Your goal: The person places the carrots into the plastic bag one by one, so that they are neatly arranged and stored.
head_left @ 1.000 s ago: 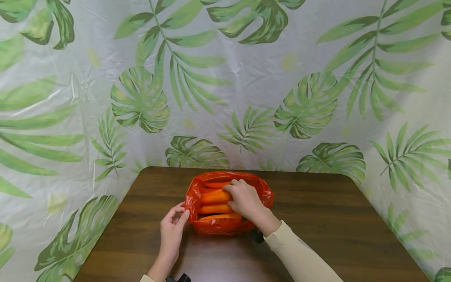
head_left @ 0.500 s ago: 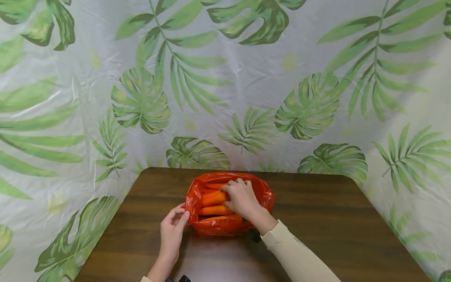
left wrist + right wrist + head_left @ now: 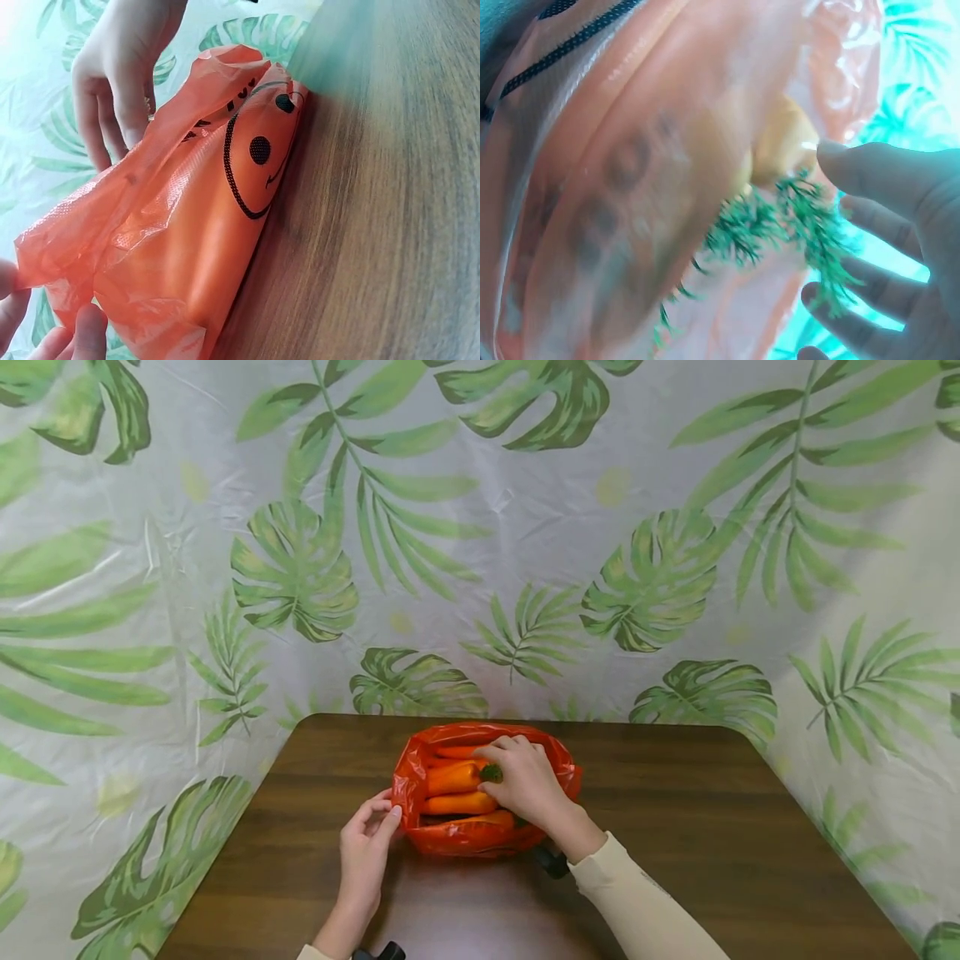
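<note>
A red plastic bag (image 3: 465,842) with a printed smiling face (image 3: 259,150) lies on the table, its mouth spread wide. Several orange carrots (image 3: 450,779) lie side by side inside it. At the bag's left rim, my left hand (image 3: 366,847) pinches the plastic between thumb and fingers. My right hand (image 3: 528,781) reaches over the right part of the mouth. In the right wrist view its thumb is by the end of one carrot (image 3: 784,146), with the other fingers spread apart from it. Feathery green carrot tops (image 3: 810,232) hang between thumb and fingers. The bag wall blurs the other carrots there.
The bag stands near the back edge of a dark wooden table (image 3: 675,827). Behind the table hangs a pale curtain (image 3: 540,527) with a green leaf print. A dark wrist device (image 3: 551,862) is under my right wrist.
My right hand has shifted slightly over the carrots, and a green top now shows beneath its fingers. My left hand keeps its pinch on the bag's rim.
</note>
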The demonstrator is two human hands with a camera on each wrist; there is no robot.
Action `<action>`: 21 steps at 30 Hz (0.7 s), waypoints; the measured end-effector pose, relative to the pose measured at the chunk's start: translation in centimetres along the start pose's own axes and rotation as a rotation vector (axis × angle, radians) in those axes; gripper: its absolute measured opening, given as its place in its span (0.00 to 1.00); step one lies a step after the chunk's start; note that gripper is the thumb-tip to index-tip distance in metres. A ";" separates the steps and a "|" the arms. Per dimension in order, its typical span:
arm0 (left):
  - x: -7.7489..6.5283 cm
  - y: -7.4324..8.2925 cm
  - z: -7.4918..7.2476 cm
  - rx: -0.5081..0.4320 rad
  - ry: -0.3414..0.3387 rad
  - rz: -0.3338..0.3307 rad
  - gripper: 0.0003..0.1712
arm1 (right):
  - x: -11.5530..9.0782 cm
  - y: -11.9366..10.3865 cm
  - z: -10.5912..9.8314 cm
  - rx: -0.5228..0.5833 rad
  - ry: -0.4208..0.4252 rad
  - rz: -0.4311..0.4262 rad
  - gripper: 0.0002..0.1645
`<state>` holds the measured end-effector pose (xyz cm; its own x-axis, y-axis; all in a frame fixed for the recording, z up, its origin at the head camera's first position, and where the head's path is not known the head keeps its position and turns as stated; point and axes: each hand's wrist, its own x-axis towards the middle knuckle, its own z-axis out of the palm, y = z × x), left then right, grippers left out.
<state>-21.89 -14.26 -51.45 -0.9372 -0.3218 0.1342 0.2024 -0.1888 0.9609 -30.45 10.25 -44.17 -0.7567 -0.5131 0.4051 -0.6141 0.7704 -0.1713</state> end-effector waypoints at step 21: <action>0.9 0.9 -1.1 0.142 0.040 0.089 0.13 | -3.9 0.7 -3.7 0.016 0.142 -0.020 0.26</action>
